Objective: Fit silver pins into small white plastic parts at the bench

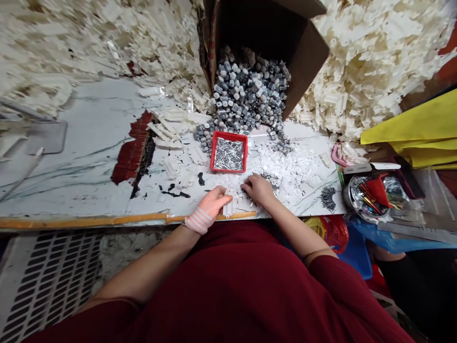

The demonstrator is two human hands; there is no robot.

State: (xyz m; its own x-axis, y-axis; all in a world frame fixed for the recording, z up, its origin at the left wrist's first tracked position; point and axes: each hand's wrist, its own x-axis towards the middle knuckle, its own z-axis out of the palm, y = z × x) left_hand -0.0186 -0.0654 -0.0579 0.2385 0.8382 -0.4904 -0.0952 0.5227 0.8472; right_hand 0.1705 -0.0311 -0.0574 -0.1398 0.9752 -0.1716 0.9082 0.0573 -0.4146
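My left hand [211,207], in a pink-and-white striped glove, grips a white plastic moulded piece [227,207] at the table's front edge. My right hand [259,189] rests just to its right, fingertips down among small white plastic parts [289,166]; whether those fingers hold anything is hidden. Straight ahead of my hands stands a red tray [229,164] full of thin silver metal pins. Behind it, a heap of grey metal cylindrical parts [246,90] spills from a tipped cardboard box [271,28].
Large heaps of cream plastic pieces [371,62] rise at the back on both sides of the box. A metal bowl [357,200] with red items sits at the right, beside yellow sheeting [414,128]. The worn white tabletop [82,143] ends in an orange front strip [82,221].
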